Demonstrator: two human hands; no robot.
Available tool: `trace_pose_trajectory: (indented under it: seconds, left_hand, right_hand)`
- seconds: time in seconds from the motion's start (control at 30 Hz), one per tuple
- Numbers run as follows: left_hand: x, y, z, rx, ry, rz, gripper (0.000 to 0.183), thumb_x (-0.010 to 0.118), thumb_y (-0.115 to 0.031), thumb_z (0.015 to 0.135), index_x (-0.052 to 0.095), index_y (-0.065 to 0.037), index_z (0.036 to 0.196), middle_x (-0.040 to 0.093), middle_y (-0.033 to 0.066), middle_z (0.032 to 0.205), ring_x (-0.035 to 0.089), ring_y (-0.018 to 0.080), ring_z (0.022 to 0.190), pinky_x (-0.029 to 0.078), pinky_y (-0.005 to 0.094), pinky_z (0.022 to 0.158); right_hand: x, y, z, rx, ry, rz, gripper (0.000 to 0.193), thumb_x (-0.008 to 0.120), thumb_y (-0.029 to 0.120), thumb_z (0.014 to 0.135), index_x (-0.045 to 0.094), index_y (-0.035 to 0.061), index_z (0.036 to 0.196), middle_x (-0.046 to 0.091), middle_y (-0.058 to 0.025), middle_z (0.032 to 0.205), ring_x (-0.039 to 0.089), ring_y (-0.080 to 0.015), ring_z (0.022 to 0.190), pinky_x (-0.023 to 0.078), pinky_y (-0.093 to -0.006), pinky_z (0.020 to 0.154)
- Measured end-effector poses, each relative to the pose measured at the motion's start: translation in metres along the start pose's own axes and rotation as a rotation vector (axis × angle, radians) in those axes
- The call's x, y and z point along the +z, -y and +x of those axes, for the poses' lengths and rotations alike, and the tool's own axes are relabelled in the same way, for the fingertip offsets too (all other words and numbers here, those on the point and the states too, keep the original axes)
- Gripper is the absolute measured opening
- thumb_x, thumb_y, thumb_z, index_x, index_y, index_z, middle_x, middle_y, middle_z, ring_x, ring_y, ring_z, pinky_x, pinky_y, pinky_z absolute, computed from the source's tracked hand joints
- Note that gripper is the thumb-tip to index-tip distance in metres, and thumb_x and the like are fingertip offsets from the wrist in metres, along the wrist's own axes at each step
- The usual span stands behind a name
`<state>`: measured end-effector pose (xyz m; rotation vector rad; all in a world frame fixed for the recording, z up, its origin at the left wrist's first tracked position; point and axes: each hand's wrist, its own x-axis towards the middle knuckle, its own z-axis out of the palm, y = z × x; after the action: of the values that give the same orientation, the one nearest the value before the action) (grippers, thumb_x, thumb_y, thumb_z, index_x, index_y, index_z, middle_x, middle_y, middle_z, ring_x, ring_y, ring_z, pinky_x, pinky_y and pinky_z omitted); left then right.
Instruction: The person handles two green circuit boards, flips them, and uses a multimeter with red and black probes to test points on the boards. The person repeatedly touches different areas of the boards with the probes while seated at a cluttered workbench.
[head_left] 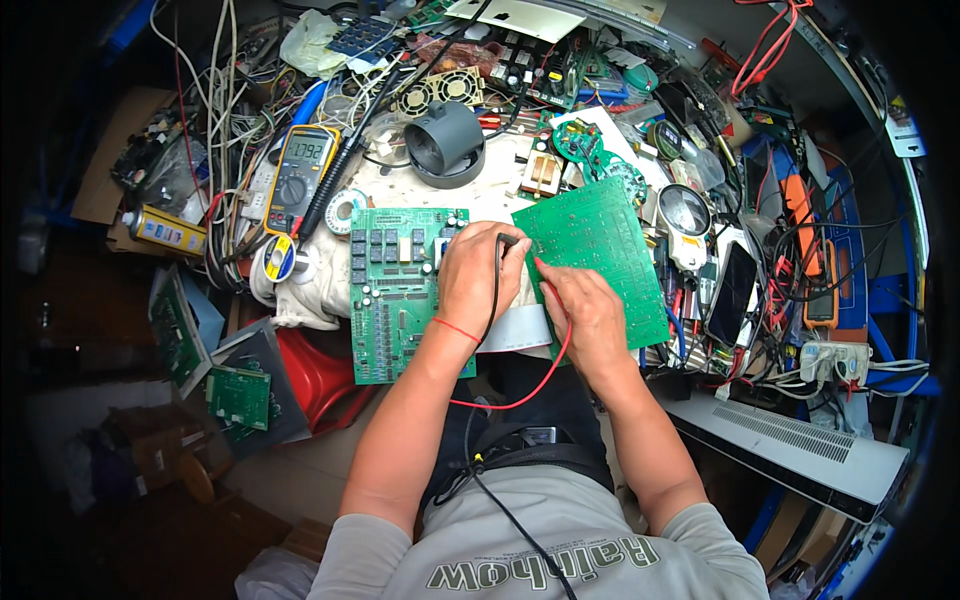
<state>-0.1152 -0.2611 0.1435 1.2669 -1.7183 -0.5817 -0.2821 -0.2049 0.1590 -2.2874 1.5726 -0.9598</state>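
My left hand (pixel 468 275) is closed around a black test probe (pixel 508 240), whose lead runs down past the wrist. A red test probe (pixel 541 264) sits in the closed fingers of my right hand (pixel 590 312), its tip by the left edge of a green circuit board (pixel 610 235) lying solder side up. Whether either tip touches a joint, I cannot tell. Under and left of my left hand lies a second circuit board (pixel 385 325), relays and chips facing up. A pale ribbon cable (pixel 517 330) shows between the boards. The yellow multimeter (pixel 302 170) stands at the left, its display lit.
Behind the boards is a grey round part (pixel 445 145) on a pale cloth. A magnifier (pixel 685 212), a phone (pixel 735 290) and tangled leads crowd the right. Solder spools (pixel 345 212) and a spray can (pixel 165 230) are at the left; a red stool (pixel 315 380) stands below.
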Motion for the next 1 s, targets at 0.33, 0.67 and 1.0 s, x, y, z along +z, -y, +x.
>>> trace_pose_trajectory:
  seconds: [0.33,0.67,1.0]
  left_hand:
    - [-0.0023,-0.0019,0.0000,0.010,-0.007,0.029,0.011,0.074,-0.009,0.083,0.071,-0.002,0.090,0.070,0.0155,0.089,0.067,0.0343,0.085,0.053,0.0405,0.078]
    - [-0.0007,-0.0009,-0.0003,0.016,-0.012,0.036,0.011,0.073,-0.010,0.084,0.071,-0.001,0.088,0.071,0.0153,0.088,0.067,0.0336,0.083,0.054,0.0400,0.077]
    - [-0.0030,-0.0004,0.0001,0.009,-0.001,0.047,0.011,0.074,-0.011,0.083,0.071,-0.002,0.090,0.070,0.0154,0.088,0.066,0.0342,0.083,0.053,0.0404,0.078]
  right_hand:
    - [0.0018,0.0008,0.0000,0.010,-0.007,-0.012,0.028,0.070,0.003,0.087,0.069,0.0026,0.115,0.072,-0.0138,0.102,0.068,-0.0308,0.092,0.055,-0.0398,0.082]
    - [0.0022,0.0017,-0.0001,0.005,-0.023,-0.019,0.023,0.071,0.000,0.086,0.070,0.0003,0.110,0.072,-0.0152,0.101,0.069,-0.0317,0.090,0.055,-0.0397,0.081]
    - [0.0037,0.0019,0.0007,-0.003,-0.024,-0.018,0.026,0.070,0.002,0.087,0.069,0.0013,0.113,0.072,-0.0147,0.101,0.068,-0.0313,0.091,0.055,-0.0398,0.081]
